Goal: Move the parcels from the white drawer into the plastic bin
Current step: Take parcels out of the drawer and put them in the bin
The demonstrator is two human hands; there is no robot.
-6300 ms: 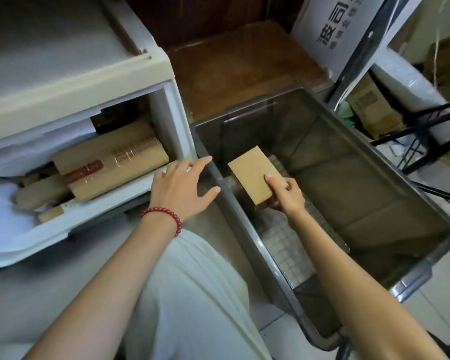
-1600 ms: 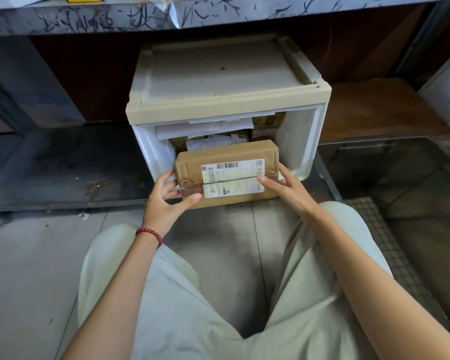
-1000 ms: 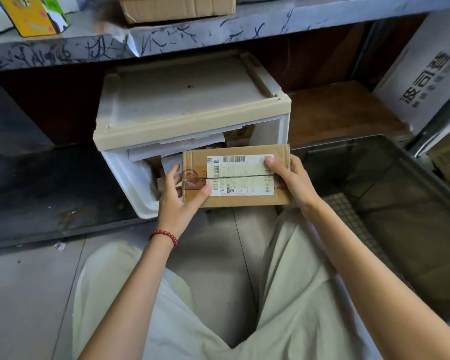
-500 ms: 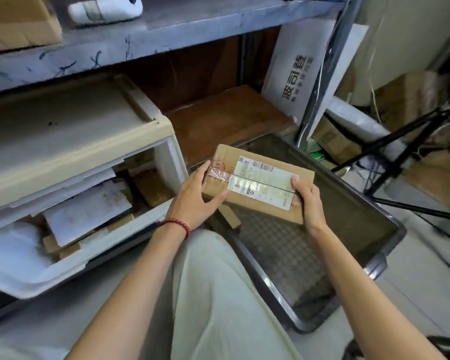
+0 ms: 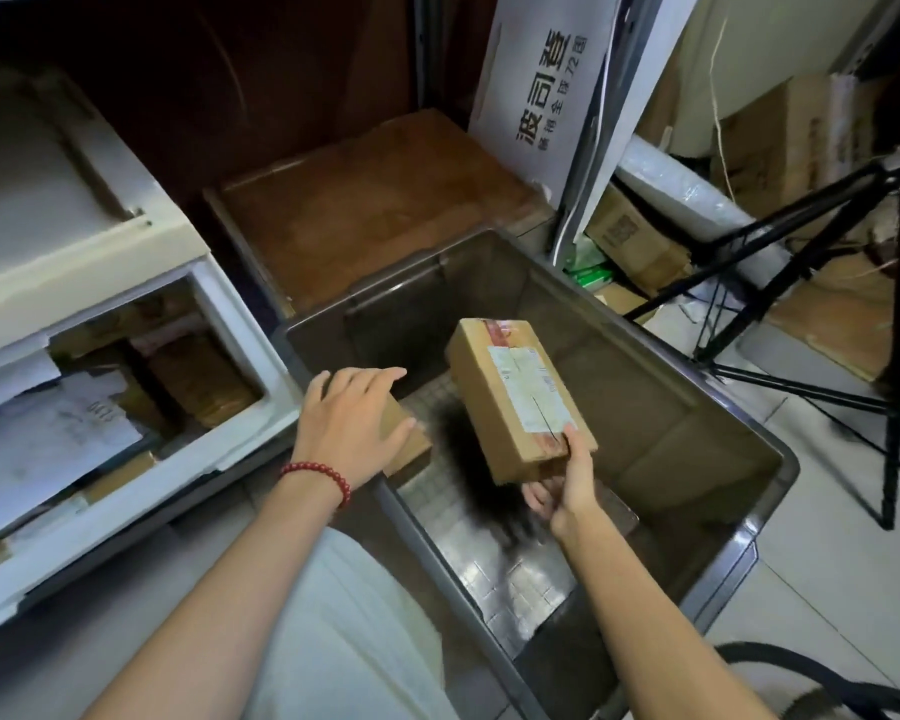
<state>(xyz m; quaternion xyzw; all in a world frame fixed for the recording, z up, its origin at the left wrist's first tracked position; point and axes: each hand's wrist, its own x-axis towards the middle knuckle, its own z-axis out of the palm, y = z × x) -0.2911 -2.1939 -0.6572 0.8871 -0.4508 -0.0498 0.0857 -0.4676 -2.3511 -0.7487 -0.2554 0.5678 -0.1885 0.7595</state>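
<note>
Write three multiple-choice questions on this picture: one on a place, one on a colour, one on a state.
1. Where is the labelled parcel? A in the drawer; B over the bin; C on the floor.
2. What colour is the bracelet? A red; B blue; C green.
3. What is the right hand doing? A resting flat; B gripping the parcel; C hidden.
Answers: 1 B, it hangs above the bin's open top; 2 A, red beads ring the wrist; 3 B, it pinches the parcel's near end.
</note>
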